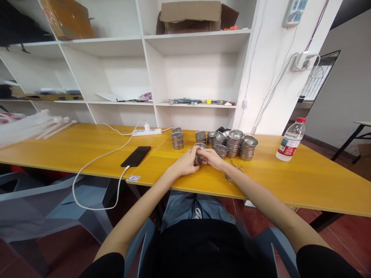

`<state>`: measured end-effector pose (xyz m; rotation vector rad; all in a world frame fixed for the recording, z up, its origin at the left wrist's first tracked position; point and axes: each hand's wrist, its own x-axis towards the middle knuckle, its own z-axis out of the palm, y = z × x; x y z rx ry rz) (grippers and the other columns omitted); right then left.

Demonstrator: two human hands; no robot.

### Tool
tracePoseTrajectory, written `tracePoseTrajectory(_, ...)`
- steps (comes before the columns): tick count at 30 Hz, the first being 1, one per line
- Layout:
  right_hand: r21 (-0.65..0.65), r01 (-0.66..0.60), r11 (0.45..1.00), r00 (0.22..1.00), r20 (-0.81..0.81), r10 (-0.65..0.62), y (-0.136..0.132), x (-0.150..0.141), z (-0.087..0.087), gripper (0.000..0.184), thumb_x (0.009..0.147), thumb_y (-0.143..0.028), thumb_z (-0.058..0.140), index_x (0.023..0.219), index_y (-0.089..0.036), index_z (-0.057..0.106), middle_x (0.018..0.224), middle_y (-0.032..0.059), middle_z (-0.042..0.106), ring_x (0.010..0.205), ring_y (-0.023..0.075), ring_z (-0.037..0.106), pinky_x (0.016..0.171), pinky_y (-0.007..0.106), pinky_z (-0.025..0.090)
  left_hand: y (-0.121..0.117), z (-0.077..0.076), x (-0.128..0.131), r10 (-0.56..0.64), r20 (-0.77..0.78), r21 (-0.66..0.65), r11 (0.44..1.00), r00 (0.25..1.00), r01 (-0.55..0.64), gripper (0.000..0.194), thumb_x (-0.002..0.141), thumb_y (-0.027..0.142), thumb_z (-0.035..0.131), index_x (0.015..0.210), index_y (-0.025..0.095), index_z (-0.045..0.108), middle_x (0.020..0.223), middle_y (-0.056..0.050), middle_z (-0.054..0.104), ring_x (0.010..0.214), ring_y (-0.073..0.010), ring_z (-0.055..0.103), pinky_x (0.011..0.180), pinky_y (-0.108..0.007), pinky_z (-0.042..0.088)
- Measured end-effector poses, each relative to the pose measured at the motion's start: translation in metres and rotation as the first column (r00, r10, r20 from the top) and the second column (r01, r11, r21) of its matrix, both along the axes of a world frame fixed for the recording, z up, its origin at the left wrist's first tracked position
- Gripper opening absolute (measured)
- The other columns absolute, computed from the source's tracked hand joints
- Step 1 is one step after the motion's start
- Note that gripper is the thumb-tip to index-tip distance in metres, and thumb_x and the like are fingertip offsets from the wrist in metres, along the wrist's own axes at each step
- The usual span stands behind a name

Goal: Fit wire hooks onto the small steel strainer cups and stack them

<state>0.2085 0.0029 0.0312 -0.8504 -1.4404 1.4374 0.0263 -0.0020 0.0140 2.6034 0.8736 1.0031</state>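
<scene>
Near the front of the yellow table, my left hand is closed around a small metal strainer basket, tilted on its side. My right hand meets it from the right, its fingers pinched together against the basket; whatever is between them is hidden. Just behind my hands stands another strainer basket. Stacks of perforated strainer baskets rise behind and to the right, with a smaller stack at the left. Thin bent wire pieces lie in a loose pile by my right forearm.
A black phone charges on a white cable from a power strip. To the right stands a water bottle with a red cap. White shelves line the back; clear plastic wrapping lies at far left. The table's edge is close to me.
</scene>
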Motion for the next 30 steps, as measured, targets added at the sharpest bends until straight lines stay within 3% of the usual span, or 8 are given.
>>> tracePoseTrajectory(7, -0.037, -0.005, 0.999, 0.998, -0.058, 0.002, 0.0048, 0.0035, -0.0063, 0.050, 0.063, -0.050, 0.091, 0.063, -0.019, 0.051, 0.055, -0.0091, 0.037, 0.054, 0.0071, 0.031, 0.054, 0.025, 0.026, -0.0008, 0.0009, 0.0015, 0.022, 0.028, -0.071, 0.997, 0.999, -0.020, 0.079, 0.076, 0.016, 0.068, 0.145, 0.017, 0.029, 0.135, -0.019, 0.058, 0.120, -0.0315, 0.064, 0.103, -0.046, 0.052)
tracePoseTrajectory(15, -0.039, -0.017, 0.999, 0.999, -0.032, 0.016, 0.0046, 0.0054, -0.0085, 0.042, 0.063, -0.048, 0.091, 0.069, -0.016, 0.064, 0.058, -0.0053, 0.049, 0.058, 0.0087, 0.041, 0.057, 0.025, 0.032, -0.0005, 0.0018, 0.0009, 0.001, 0.097, -0.168, 0.986, 0.995, 0.015, 0.071, 0.075, 0.021, 0.072, 0.136, 0.020, 0.035, 0.123, -0.013, 0.064, 0.102, -0.0253, 0.068, 0.089, -0.039, 0.056)
tracePoseTrajectory(21, -0.033, 0.006, 0.999, 1.000, -0.013, -0.006, 0.0055, 0.0061, -0.0088, 0.041, 0.061, -0.045, 0.091, 0.062, -0.017, 0.061, 0.057, -0.0054, 0.047, 0.059, 0.0095, 0.042, 0.059, 0.027, 0.035, -0.0016, 0.0028, 0.0003, 0.013, 0.083, -0.166, 0.986, 0.996, 0.000, 0.067, 0.077, 0.025, 0.072, 0.134, 0.020, 0.038, 0.117, -0.012, 0.065, 0.099, -0.0259, 0.068, 0.086, -0.039, 0.055)
tracePoseTrajectory(30, -0.009, 0.008, 1.000, 1.000, -0.014, -0.008, 0.0035, 0.0051, -0.0083, 0.040, 0.062, -0.045, 0.090, 0.063, -0.016, 0.062, 0.057, -0.0051, 0.047, 0.058, 0.0097, 0.042, 0.058, 0.027, 0.034, -0.0023, 0.0048, -0.0006, 0.015, 0.027, -0.099, 0.995, 1.000, -0.012, 0.066, 0.078, 0.024, 0.071, 0.136, 0.020, 0.042, 0.128, -0.013, 0.064, 0.111, -0.0287, 0.066, 0.096, -0.041, 0.053)
